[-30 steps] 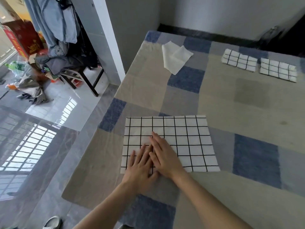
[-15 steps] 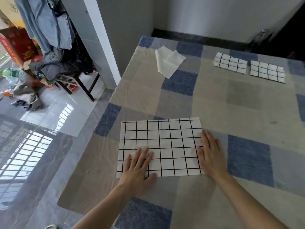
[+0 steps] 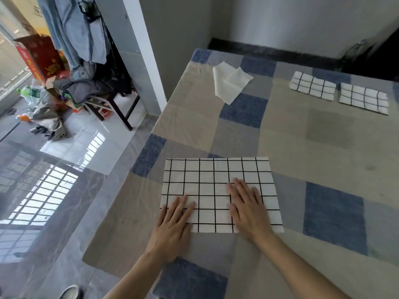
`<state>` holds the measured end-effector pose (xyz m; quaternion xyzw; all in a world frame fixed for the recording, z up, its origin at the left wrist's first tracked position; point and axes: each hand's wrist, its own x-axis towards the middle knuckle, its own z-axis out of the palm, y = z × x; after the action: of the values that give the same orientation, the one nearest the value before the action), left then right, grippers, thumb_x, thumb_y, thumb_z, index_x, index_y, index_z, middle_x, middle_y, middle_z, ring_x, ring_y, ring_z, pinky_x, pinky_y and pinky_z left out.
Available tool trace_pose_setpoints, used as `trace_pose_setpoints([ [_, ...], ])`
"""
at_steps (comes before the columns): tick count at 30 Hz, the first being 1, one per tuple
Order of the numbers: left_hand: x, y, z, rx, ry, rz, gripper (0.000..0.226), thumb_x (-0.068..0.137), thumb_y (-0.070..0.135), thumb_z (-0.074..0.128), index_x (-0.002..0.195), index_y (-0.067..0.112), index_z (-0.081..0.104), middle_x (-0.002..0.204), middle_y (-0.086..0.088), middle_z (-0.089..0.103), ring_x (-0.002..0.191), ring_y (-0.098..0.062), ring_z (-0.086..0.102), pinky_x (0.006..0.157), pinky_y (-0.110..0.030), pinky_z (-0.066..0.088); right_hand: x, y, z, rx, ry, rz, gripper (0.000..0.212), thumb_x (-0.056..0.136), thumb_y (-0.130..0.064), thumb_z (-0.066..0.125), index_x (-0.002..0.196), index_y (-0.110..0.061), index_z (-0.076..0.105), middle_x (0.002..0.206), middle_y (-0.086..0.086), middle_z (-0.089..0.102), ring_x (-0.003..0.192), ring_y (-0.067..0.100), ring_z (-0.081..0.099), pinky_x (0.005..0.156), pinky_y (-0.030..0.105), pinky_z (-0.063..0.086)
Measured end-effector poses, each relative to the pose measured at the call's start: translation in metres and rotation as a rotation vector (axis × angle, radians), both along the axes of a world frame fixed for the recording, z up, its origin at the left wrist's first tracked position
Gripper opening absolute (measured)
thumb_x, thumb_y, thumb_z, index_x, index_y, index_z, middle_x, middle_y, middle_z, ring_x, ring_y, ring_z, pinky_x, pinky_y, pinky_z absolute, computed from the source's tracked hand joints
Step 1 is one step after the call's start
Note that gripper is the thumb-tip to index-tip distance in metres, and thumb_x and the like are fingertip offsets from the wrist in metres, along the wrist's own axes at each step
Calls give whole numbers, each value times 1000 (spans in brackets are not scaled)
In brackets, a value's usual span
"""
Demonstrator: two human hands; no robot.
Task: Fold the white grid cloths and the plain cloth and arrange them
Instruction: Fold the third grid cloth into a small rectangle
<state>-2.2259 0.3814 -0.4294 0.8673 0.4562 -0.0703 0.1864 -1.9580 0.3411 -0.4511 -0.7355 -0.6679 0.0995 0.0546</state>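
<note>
Hands are pressing flat on the grid cloth (image 3: 218,186) lying at the near edge of the patchwork table cover (image 3: 302,134). Half a second ago the right hand (image 3: 248,208) was sitting at the cloth's right edge; now it is resting back toward the middle, palm down and fingers spread, gripping nothing. The left hand (image 3: 174,221) is holding the near left corner down, likewise flat and empty. That sweep suggests smoothing is ending and another fold is coming. Two folded grid cloths (image 3: 313,88) (image 3: 363,98) are lying side by side at the far right; the plain cloth (image 3: 230,83) is waiting, loosely folded, farther back.
</note>
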Motion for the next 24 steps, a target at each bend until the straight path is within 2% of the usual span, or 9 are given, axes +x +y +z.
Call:
trace_pose_setpoints([
  [3, -29, -4, 2, 29, -16, 101, 54, 100, 49, 4, 152, 40, -9, 160, 15, -15, 146, -7, -18, 117, -39, -11, 26, -10, 1, -20, -24, -39, 59, 97, -39, 29, 154, -25, 18, 162, -4, 10, 149, 14, 6, 119, 42, 6],
  [6, -46, -7, 8, 30, 30, 247, 60, 95, 53, -5, 151, 35, -18, 157, 11, -28, 143, -8, -27, 116, -42, -17, 26, -10, 1, -21, -11, -52, 59, 97, -39, 29, 153, -24, 20, 161, -2, 15, 149, 15, 9, 119, 42, 8],
  [8, -37, -8, 14, 46, -7, 322, 62, 96, 52, 0, 153, 29, -14, 158, 6, -27, 145, -12, -24, 116, -42, -17, 24, -10, 0, -31, -26, -47, 59, 97, -39, 29, 153, -24, 20, 161, -2, 13, 149, 14, 8, 119, 42, 7],
  [10, -8, -5, 19, 53, -90, 237, 62, 99, 50, 9, 154, 26, -9, 161, 2, -20, 147, -16, -18, 117, -41, -15, 25, -11, 0, -37, -29, -44, 59, 98, -39, 28, 154, -24, 18, 162, -3, 10, 149, 14, 4, 120, 42, 5],
  [13, 56, 2, 18, 37, -143, 35, 61, 100, 51, 7, 152, 29, -16, 158, 2, -27, 145, -15, -26, 118, -41, -15, 27, -10, 0, -68, -38, -37, 60, 99, -42, 26, 154, -25, 13, 162, -4, 5, 149, 12, -2, 120, 40, 1],
  [16, 97, 5, 15, -106, -61, -60, 65, 91, 61, -4, 148, 35, -21, 153, 9, -36, 141, -12, -33, 118, -43, -16, 29, -8, 1, -90, -33, -2, 60, 99, -47, 21, 155, -26, 10, 162, -4, 3, 149, 10, -5, 119, 39, -1],
  [18, 94, 7, 10, -123, 10, -114, 72, 82, 65, -14, 148, 38, -18, 152, 15, -33, 141, -10, -33, 117, -47, -16, 37, -11, 4, -98, -45, 24, 61, 99, -50, 18, 154, -29, 5, 162, -7, -3, 148, 7, -10, 119, 38, -4],
  [20, 70, 15, 7, -101, 25, -105, 64, 88, 62, -9, 149, 43, -17, 153, 19, -31, 139, -7, -34, 116, -49, -17, 49, -18, 5, -106, -70, -2, 61, 98, -51, 15, 154, -30, 3, 161, -10, -7, 147, 6, -12, 119, 38, -4],
  [24, 14, 29, 8, -53, 45, -24, 60, 89, 62, -6, 146, 48, -19, 152, 20, -33, 139, -7, -34, 114, -42, -19, 71, -35, 8, -123, -73, -118, 63, 96, -53, 12, 154, -29, 10, 162, -9, 0, 148, 9, -2, 119, 43, 5],
])
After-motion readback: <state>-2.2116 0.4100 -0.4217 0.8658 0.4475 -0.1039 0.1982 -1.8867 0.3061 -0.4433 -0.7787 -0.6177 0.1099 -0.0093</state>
